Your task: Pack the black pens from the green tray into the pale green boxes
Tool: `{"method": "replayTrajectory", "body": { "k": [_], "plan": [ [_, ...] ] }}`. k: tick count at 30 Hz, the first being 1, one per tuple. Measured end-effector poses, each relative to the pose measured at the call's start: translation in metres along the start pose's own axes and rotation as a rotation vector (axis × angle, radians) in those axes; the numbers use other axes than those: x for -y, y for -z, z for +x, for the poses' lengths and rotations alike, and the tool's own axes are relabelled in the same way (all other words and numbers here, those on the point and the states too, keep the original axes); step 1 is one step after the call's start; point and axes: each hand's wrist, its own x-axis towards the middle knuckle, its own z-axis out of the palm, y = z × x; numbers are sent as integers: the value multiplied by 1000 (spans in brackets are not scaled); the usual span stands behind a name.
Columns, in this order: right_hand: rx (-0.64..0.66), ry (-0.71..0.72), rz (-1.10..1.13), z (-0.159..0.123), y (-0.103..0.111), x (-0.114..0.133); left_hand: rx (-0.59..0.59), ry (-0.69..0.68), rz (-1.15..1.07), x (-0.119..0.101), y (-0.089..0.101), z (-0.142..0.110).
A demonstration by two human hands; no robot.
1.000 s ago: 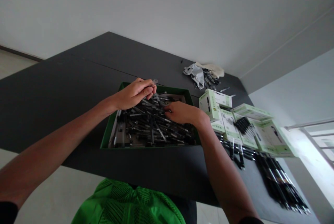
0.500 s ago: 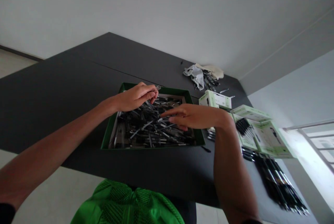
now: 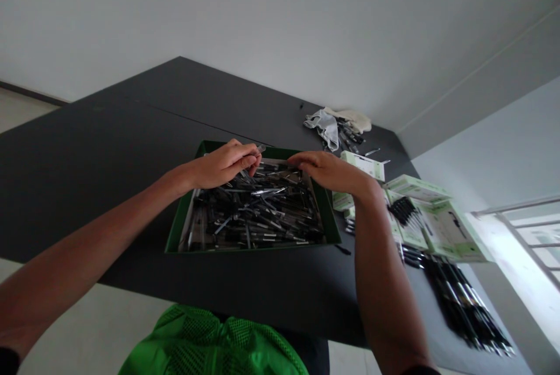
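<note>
A green-rimmed box (image 3: 331,217) on the dark table holds a loose heap of pens and clear pen parts (image 3: 262,211). Over the box's back left side, my left hand (image 3: 223,166) is closed round a clear plastic pen barrel (image 3: 261,148), whose end sticks out past the fingers. My right hand (image 3: 328,170) is at the back right corner of the box, its fingers stretched to the left just over the pens and slightly bent. The thumb's tip and whatever lies under that palm are hidden.
White-and-green cartons (image 3: 365,165) stand to the right, an open carton (image 3: 452,229) among them with black pens inside. Bundled black pens (image 3: 468,305) lie at the right front. Gloves (image 3: 324,128) rest on more pens at the back, near the wall (image 3: 245,25).
My right hand has moved back and up from the middle of the pen heap to the box's back right corner. My left hand keeps its hold in nearly the same place.
</note>
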Motion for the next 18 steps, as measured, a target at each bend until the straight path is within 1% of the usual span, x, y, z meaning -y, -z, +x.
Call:
{"method": "replayTrajectory", "body": {
  "k": [2,6,8,13,18],
  "plan": [
    [24,-1,-24,6,-6,-1,-3,-10,-1,0,0,1],
    [88,-141,-116,16,-18,-2,-4,-27,-13,0,0,1],
    [126,-162,-138,20,-25,2,-9,-38,-22,0,0,1],
    [215,-83,-121,25,-39,16,-18,-26,-14,1,-1,0],
    [356,84,-13,18,-38,20,24,24,4,2,-1,-1]
  ]
}}
